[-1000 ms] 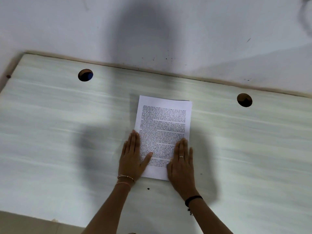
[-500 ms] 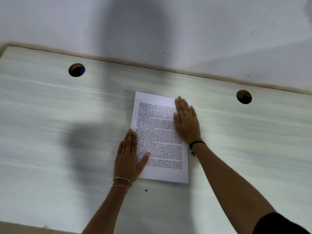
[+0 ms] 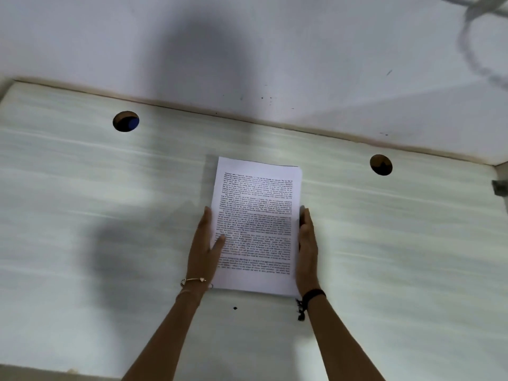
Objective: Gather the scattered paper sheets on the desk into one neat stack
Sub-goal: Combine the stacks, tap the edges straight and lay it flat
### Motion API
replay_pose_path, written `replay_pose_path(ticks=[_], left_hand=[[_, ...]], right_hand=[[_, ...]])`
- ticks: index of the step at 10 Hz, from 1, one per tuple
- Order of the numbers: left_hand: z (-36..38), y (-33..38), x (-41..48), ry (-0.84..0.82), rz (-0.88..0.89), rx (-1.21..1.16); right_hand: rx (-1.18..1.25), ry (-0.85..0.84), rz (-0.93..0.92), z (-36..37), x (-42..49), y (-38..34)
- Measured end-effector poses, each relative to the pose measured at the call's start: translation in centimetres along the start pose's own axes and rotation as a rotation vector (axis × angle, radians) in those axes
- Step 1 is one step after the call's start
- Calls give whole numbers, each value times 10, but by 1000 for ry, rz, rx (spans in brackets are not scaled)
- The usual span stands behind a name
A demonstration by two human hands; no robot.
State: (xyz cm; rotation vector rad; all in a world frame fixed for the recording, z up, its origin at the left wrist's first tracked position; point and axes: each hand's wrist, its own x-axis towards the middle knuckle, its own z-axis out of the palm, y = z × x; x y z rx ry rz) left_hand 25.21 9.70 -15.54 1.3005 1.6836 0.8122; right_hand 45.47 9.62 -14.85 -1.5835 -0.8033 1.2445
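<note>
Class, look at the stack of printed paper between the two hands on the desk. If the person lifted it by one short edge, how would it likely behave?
The paper stack looks thin, so it would probably droop rather than stay stiff. It lies flat on the smooth desk, so a push would likely slide it and fan the sheets. The left hand and right hand press its long sides, suggesting loose sheets.

A stack of paper (image 3: 257, 224) lies on the pale surface (image 3: 82, 202). The left hand (image 3: 204, 250) presses its left edge, thumb on top. The right hand (image 3: 307, 250) presses its right edge.
</note>
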Motion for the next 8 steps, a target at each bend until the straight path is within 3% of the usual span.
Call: replay_pose_path(ticks=[2, 5, 7, 8], left_hand=[[-9, 13, 2, -47, -128, -311], [-11, 11, 2, -121, -95, -258], [-33, 23, 11, -258, -178, -116], [-53, 52, 17, -153, -216, 7]], right_hand=[[44, -91, 21, 3, -5, -5], [-117, -91, -25, 7, -7, -1], [-262, -218, 73, -6, -7, -42], [-230, -226, 106, -17, -6, -77]])
